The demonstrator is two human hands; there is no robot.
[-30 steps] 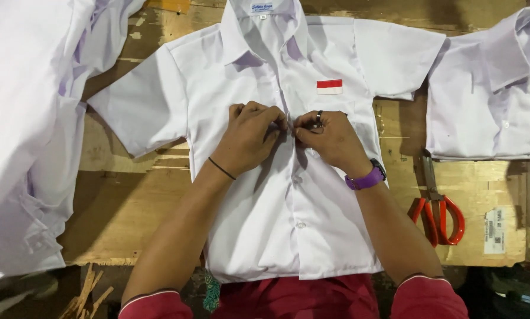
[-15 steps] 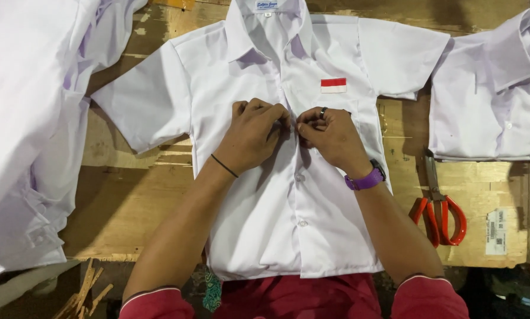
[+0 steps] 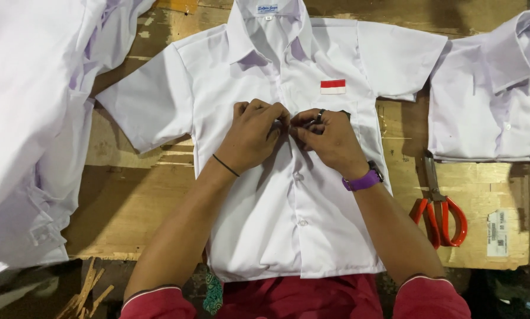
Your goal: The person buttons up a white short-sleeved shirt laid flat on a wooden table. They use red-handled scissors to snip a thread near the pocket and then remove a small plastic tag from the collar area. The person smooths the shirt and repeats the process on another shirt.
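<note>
The white shirt (image 3: 288, 207) lay flat on the wooden surface (image 3: 135, 195), collar away from the person, hem nearest, its long axis running that way. It looked light, soft and limp, best taken by the placket. The left hand (image 3: 253, 139) and right hand (image 3: 330, 139) pinched together there, left of the scissors (image 3: 439, 210).

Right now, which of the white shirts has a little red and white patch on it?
The middle shirt, spread flat under both hands, has the patch on its chest. The heap on the left shows none.
</note>
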